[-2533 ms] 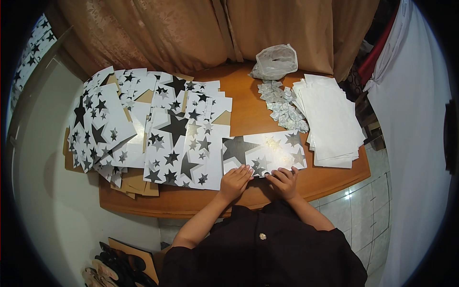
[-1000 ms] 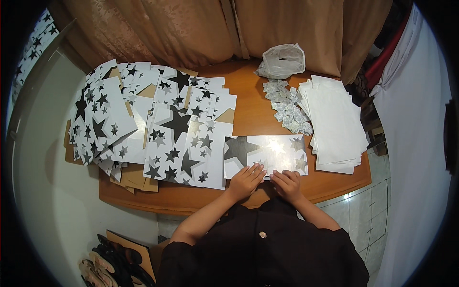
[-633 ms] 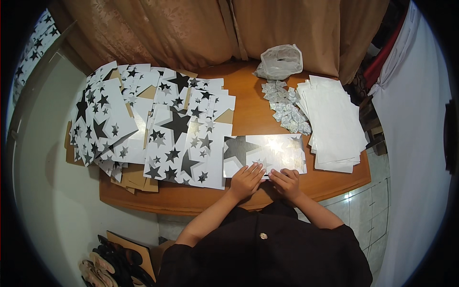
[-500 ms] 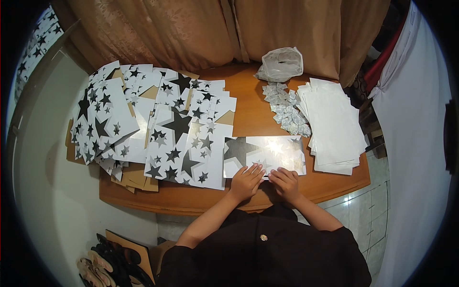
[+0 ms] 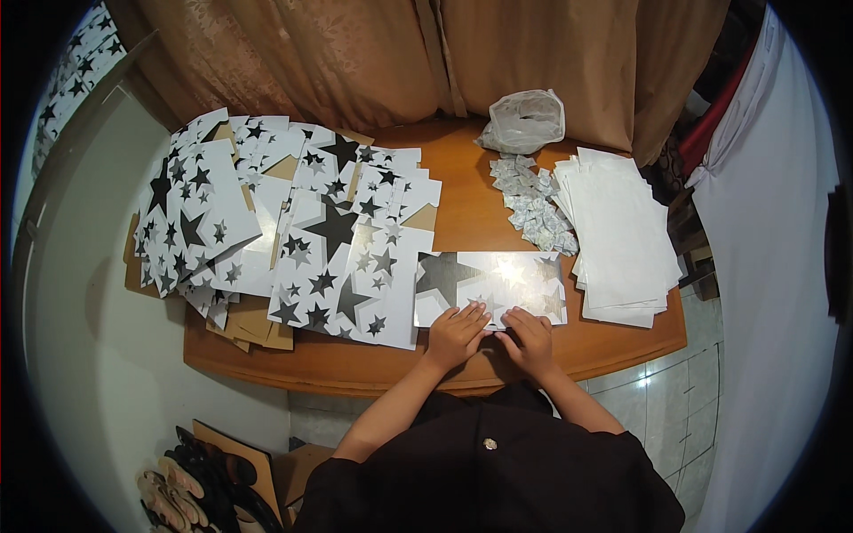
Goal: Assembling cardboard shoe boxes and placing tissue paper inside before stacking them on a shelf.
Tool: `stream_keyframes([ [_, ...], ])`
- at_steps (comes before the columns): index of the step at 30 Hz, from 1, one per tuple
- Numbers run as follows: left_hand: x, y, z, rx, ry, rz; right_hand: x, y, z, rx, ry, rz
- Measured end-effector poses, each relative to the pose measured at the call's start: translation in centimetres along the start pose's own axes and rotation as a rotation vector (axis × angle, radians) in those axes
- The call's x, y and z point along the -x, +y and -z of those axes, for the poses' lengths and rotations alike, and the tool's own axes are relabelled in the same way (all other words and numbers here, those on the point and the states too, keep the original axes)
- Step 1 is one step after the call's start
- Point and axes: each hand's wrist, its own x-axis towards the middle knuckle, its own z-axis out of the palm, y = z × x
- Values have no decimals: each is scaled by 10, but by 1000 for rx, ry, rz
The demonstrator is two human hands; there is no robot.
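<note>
In front of me lies a flat, glossy white folded card piece [image 5: 520, 275] printed with black and grey stars. My left hand [image 5: 458, 335] rests on its near edge, fingers stretched out over the surface. Beside it, my right hand [image 5: 530, 338] presses the same edge with extended fingers. Both thumbs point toward each other along that edge; whether they reach under it is hard to tell. Left of the card piece, more star-printed white card sheets [image 5: 342, 266] overlap in a large pile, with brown undersides showing in places.
A stack of plain white paper pieces [image 5: 622, 235] covers the right of the wooden table [image 5: 466, 195]. Several small crinkled clear packets [image 5: 538, 213] lie beside it, below an open plastic bag [image 5: 524, 120]. Brown curtains [image 5: 338, 62] hang behind. Shoes [image 5: 200, 484] are on the floor, lower left.
My right hand has shifted slightly, its thumb now stretched toward the left hand at the card's near edge. My left hand stays almost in place.
</note>
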Motion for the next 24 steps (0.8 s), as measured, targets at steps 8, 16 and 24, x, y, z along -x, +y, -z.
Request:
stream_keyframes([
  [8, -2, 4, -4, -5, 34, 12, 9, 17, -15, 154, 63, 170],
  [16, -2, 8, 12, 64, 28, -51, -15, 3, 21, -67, -187, 4],
  [24, -4, 18, 1, 91, 158, -63, -24, 19, 35, -13, -292, -52],
])
